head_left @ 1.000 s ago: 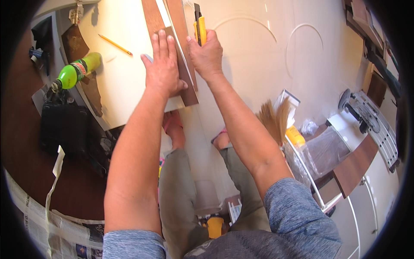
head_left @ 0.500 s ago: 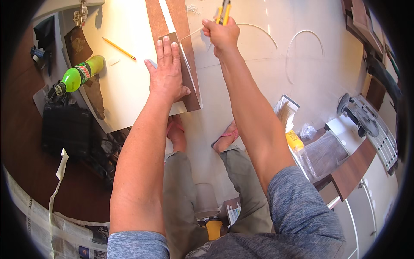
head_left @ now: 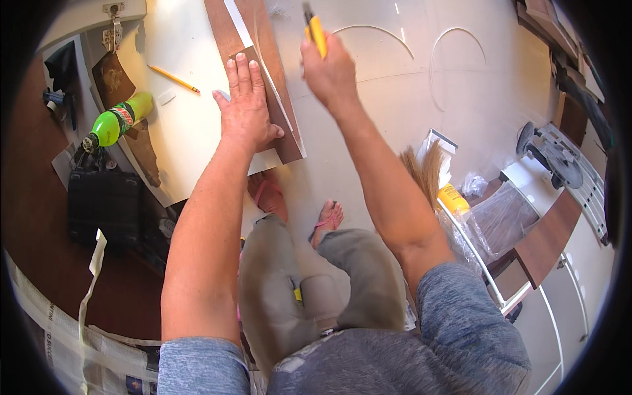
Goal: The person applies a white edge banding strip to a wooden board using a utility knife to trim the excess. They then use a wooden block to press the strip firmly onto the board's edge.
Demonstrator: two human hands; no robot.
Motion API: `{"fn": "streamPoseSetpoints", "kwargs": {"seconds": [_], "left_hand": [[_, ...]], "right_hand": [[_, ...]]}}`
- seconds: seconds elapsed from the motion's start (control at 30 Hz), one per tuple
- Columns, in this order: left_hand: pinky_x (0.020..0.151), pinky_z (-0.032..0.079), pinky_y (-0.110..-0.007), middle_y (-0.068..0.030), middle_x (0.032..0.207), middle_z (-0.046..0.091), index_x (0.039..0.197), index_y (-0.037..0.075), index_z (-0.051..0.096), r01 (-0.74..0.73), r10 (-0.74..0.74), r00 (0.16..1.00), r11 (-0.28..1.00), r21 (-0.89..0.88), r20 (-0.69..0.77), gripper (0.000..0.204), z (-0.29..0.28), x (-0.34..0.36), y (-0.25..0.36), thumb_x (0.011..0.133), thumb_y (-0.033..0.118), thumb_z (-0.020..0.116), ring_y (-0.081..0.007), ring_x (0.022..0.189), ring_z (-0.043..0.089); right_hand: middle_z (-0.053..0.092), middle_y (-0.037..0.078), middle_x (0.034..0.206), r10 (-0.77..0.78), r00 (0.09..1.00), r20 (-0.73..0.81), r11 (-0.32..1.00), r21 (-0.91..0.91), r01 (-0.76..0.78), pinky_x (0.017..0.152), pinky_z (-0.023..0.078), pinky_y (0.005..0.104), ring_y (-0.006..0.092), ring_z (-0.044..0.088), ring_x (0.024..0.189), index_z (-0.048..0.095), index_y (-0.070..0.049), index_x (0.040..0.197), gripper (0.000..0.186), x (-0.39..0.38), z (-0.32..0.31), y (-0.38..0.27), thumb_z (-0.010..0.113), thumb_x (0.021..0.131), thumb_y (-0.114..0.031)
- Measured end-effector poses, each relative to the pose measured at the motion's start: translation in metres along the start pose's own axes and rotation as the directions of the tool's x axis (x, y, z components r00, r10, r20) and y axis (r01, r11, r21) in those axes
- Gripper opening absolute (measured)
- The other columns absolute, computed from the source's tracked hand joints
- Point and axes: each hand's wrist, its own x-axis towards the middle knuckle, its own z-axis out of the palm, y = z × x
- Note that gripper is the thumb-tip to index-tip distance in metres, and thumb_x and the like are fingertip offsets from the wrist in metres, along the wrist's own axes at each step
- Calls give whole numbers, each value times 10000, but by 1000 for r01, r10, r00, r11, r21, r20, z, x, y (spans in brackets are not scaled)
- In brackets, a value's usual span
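Observation:
My left hand lies flat with fingers stretched, pressing on a dark brown strip of board along the right edge of a white panel. A narrow white strip runs lengthwise over the brown wood, past my fingertips. Right of the panel, raised above the floor, my right hand is closed around a yellow and black utility knife. Its blade cannot be made out. On the white panel rest a yellow pencil and a small white block.
A green soda bottle and a black case are at the left. Thin curved strips lie on the floor at upper right. Broom bristles, a yellow container and a metal stepladder stand at the right.
My right hand has shifted slightly left and down with the knife, which now tilts left. My left hand stays flat on the board. My right foot has moved left; the view has shifted a little.

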Motion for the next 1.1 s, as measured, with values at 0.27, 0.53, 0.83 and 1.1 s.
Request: {"fn": "streamPoseSetpoints", "kwargs": {"seconds": [0.27, 0.53, 0.83, 1.1], "left_hand": [[1210, 319, -746, -243, 1811, 2, 1716, -33, 105, -22, 33, 989, 997, 77, -144, 1107, 23, 2, -6, 949, 482, 713, -405, 1684, 13], [1196, 340, -745, -251, 1807, 34, 1705, -48, 157, -73, 79, 960, 997, 32, -270, 853, 35, 5, -13, 1078, 429, 484, -406, 1682, 53], [1194, 386, -722, -233, 1810, 28, 1711, -34, 115, -67, 55, 963, 997, -37, -263, 1559, 33, 2, -11, 562, 473, 1038, -382, 1685, 44], [1184, 406, -718, -229, 1811, 26, 1716, -16, 111, -86, 75, 975, 995, -44, -209, 1560, 24, -4, -9, 560, 473, 1037, -381, 1685, 38]], "right_hand": [[731, 300, 1095, -262, 936, 234, 922, -226, 315, 903, 573, 569, 498, 715, 1003, 439, 5, 1586, 596, -70, 27, 25, 564, 1034, -179], [726, 300, 1130, -354, 917, 186, 903, -187, 387, 927, 570, 561, 483, 720, 1002, 385, 29, 1624, 635, -68, 50, 45, 541, 1039, -166], [744, 310, 1081, -329, 918, 221, 899, -225, 377, 908, 576, 576, 486, 733, 972, 397, 54, 1597, 624, -63, 46, 42, 525, 1030, -173], [744, 306, 972, -263, 934, 242, 896, -299, 330, 884, 572, 564, 495, 732, 941, 431, 53, 1583, 592, -59, 49, 39, 502, 1040, -174]]}}
